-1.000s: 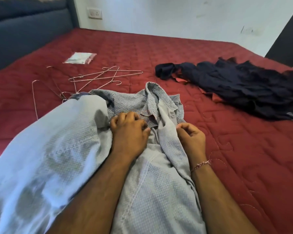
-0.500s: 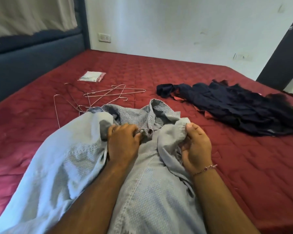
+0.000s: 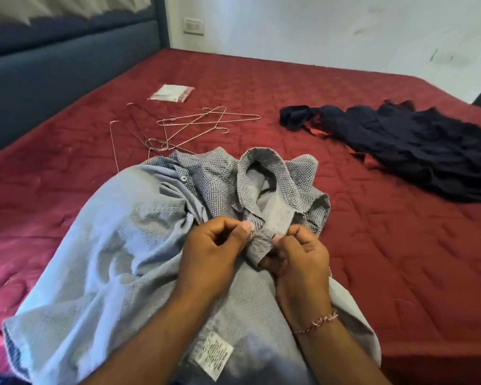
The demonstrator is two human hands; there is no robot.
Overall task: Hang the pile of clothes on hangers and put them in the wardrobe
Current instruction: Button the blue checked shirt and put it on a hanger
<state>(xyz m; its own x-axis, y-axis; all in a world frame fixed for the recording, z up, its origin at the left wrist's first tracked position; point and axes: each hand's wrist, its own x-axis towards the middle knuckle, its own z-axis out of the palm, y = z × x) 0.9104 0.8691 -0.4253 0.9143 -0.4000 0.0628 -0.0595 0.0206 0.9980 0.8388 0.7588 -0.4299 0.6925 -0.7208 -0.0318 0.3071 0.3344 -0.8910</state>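
Headboard (image 3: 53, 65), dark blue padded, runs along the left edge of the bed (image 3: 400, 259); red quilted cover on it.

Wire hangers (image 3: 189, 126), a loose tangle, lie on the cover left of centre, past the shirt. The nearest one touches or slips under the shirt's far left edge; can't tell which. Small clear plastic packet (image 3: 171, 93) lies flat just beyond the hangers.

Shirt (image 3: 117, 245), light blue-grey with a fine check print, is spread inside out across the near middle of the bed, draped toward me. Collar (image 3: 264, 173) stands up at the far end, darker print showing. White care label (image 3: 213, 355) visible on the fabric near my forearms.

My left hand (image 3: 214, 251) sits on the shirt below the collar, fingers curled, thumb and forefinger pinching the edge of the placket. My right hand (image 3: 300, 259) is just beside it, almost touching, fingers curled in, thumb pinching the same strip of fabric from the other side. Whether a button sits between them I can't tell. Thread bracelet (image 3: 317, 322) on my right wrist.

Dark navy garment (image 3: 400, 145) lies crumpled on the right side of the bed, well apart from the shirt, with an orange-red lining edge showing along its near side.

White wall (image 3: 317, 29) behind the bed, a switch plate (image 3: 194, 26) on it near the headboard corner.
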